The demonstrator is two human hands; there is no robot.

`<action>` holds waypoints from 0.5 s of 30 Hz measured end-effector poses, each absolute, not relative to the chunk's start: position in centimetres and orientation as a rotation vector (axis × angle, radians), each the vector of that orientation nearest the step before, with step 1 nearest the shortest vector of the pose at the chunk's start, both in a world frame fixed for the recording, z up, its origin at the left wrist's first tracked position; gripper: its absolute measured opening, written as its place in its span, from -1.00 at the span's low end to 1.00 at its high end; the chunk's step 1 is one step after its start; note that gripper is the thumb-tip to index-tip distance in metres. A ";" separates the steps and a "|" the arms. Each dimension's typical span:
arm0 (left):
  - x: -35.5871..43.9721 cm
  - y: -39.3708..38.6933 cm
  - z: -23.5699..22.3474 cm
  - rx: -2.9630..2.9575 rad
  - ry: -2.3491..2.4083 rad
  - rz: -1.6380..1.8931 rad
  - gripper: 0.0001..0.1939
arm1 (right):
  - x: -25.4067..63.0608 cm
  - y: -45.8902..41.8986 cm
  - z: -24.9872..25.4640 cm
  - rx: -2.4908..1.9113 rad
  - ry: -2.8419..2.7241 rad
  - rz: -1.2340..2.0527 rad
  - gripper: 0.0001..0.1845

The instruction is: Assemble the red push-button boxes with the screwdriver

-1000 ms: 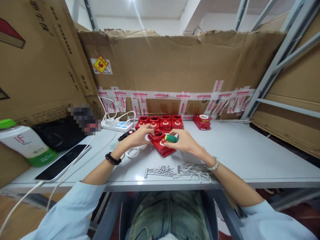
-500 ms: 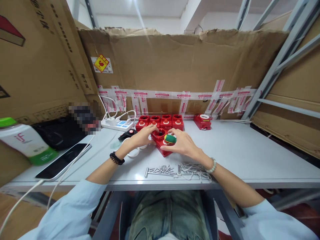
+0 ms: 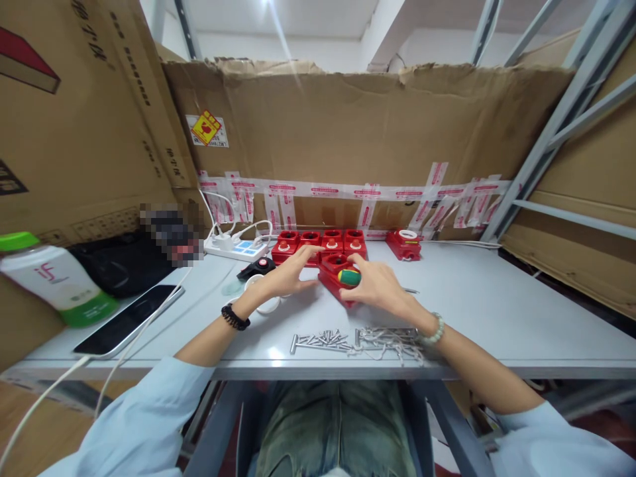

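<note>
A red box-shaped part lies on the grey table in front of me. My right hand rests on its right side and grips a small green and yellow handled tool over it. My left hand lies with fingers spread against the part's left edge. Just behind stands a row of several similar red parts, and one more red part with a white ring sits apart to the right.
A pile of metal screws and wire clips lies near the front edge. On the left are a phone, a green-capped bottle, a black bag, a white power strip and a white ring. Cardboard walls surround the table.
Both hands have pushed the red part away from me, toward the row of red parts at the back. The tool stayed in my right hand.
</note>
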State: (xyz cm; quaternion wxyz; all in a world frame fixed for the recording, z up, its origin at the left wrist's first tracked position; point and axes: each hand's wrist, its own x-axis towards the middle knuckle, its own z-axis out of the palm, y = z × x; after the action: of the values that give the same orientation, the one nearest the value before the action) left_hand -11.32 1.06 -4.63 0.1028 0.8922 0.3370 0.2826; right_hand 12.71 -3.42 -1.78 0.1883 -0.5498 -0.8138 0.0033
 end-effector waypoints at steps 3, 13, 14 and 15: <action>-11.3 0.9 -4.3 2.649 1.045 0.826 -0.36 | 15.5 -3.3 -0.3 -1.640 -2.229 -0.014 -0.46; -11.2 0.8 -4.4 2.619 1.089 0.694 -0.37 | 19.5 1.4 -0.9 -2.050 -1.975 -0.191 -0.40; -11.2 0.8 -4.5 2.617 1.084 0.688 -0.39 | 19.2 2.2 -1.2 -2.059 -1.963 -0.199 -0.38; -11.2 0.8 -4.6 2.618 1.081 0.682 -0.40 | 18.9 3.0 -1.5 -2.067 -1.944 -0.203 -0.37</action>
State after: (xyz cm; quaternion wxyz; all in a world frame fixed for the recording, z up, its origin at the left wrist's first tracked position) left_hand -11.23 0.79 -4.56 0.1140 0.8928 0.3686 0.2325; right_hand 18.93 3.00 -1.51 0.1479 -0.7185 -0.6760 -0.0707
